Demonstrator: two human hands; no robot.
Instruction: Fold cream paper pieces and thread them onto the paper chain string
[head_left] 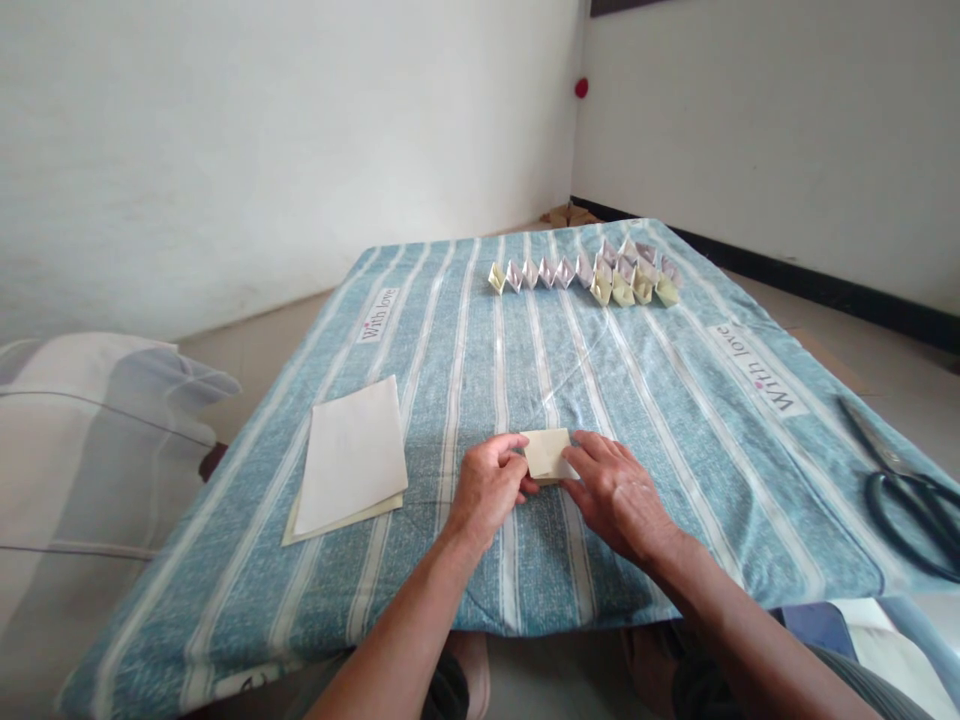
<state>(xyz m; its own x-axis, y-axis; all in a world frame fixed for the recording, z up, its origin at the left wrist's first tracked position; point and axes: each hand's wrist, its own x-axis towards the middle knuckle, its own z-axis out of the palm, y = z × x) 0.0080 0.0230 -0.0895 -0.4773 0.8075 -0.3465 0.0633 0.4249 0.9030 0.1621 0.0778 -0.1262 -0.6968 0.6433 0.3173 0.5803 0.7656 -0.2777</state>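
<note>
Near the front edge of the table I hold a small folded piece of cream paper (pixel 547 453) between both hands. My left hand (pixel 491 480) pinches its left side, thumb and fingertips at the edge. At the right side, the fingers of my right hand (pixel 615 488) close on the paper's edge. Layers of the fold show along the lower edge. To the left lies a short stack of paper sheets (pixel 351 455), white on top with cream beneath. Toward the far side stand several folded paper boats (pixel 562 272) in white and cream, grouped in rows.
A blue and white striped cloth (pixel 465 370) covers the table. Black-handled scissors (pixel 900 475) lie by the right edge. Left of the table is something draped in pale cloth (pixel 82 450). White walls (pixel 285 120) meet in a corner behind.
</note>
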